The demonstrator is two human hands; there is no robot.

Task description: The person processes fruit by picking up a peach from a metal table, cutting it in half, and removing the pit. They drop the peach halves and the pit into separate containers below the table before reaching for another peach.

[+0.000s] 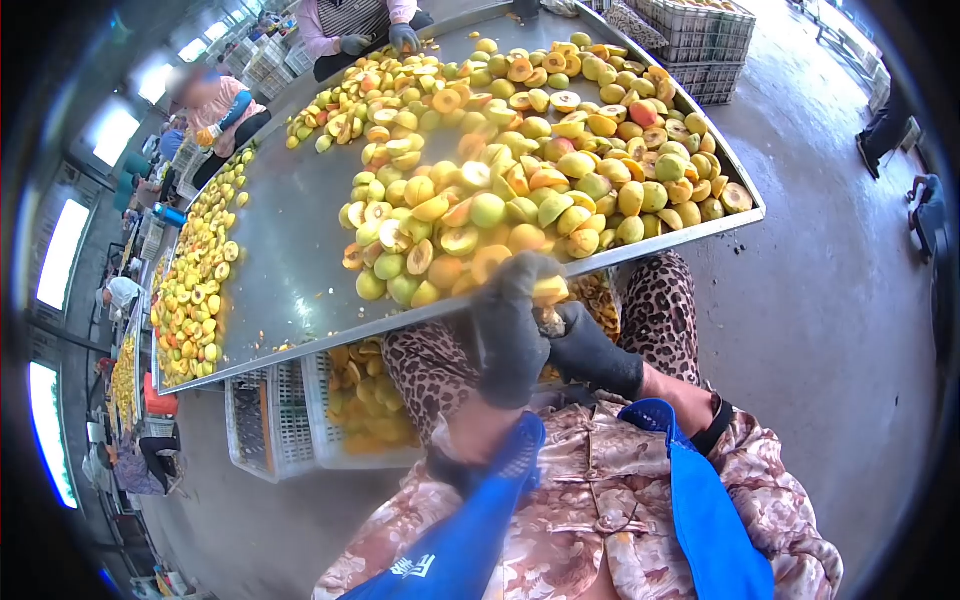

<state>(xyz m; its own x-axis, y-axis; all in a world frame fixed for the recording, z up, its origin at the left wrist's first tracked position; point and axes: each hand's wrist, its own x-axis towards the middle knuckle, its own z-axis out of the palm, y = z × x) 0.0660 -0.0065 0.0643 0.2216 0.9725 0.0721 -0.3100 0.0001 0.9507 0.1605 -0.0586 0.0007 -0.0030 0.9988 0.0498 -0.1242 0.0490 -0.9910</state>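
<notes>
Steel sheeting forms the long table (pixel 290 250) just beyond my fingers, in a work hall with a grey concrete floor. My left hand (pixel 508 325), in a grey glove, is held at the table's near edge, and its fingers (pixel 518 272) curl down over a yellow peach piece (pixel 551 290), gripping it from above. My right hand (pixel 592 355), in a darker glove, sits just beside and below, touching the left. Its fingers are bunched under the fruit, but I cannot tell whether they clamp anything.

Past my fingers lies a heap of cut peaches (pixel 520 170), yellow, green and orange. Below them, under the table, a white crate (pixel 345 450) holds more halves. Far across the table a co-worker's gloved hands (pixel 404 38) rest at the fruit, and off to the left another person in pink (pixel 222 105) stands at the table's side.
</notes>
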